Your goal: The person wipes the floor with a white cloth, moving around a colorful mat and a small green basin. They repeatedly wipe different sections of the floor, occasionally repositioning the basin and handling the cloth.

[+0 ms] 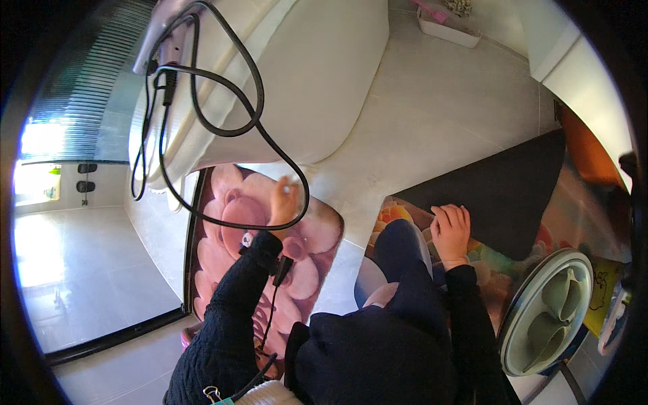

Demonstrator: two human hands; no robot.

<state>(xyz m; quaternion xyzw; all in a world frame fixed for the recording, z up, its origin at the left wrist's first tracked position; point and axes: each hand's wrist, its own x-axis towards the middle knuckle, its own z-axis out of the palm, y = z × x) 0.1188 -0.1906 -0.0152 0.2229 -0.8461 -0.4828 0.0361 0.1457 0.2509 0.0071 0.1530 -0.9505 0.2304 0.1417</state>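
Observation:
My left hand [284, 202] is above a pink floor mat [223, 223] with a cartoon bear print. Its fingers are curled together around a small pale spot too blurred to name. A loop of black cable [305, 185] hangs across the view by that wrist. At the folded edge of a second, colourful mat [499, 196], whose black underside is turned up, my right hand [451, 233] has its fingers bent over the edge; the thumb is not clear. My dark-clad knee [401, 250] presses near that mat's printed side.
A white curved bathroom fixture [317, 88] stands ahead, with a lilac device [162, 40] and its cable on top. Glass panelling [88, 88] and a dark sill [115, 344] lie left. A white tray [445, 30] is far back. A round pale-green lidded container [547, 314] stands right.

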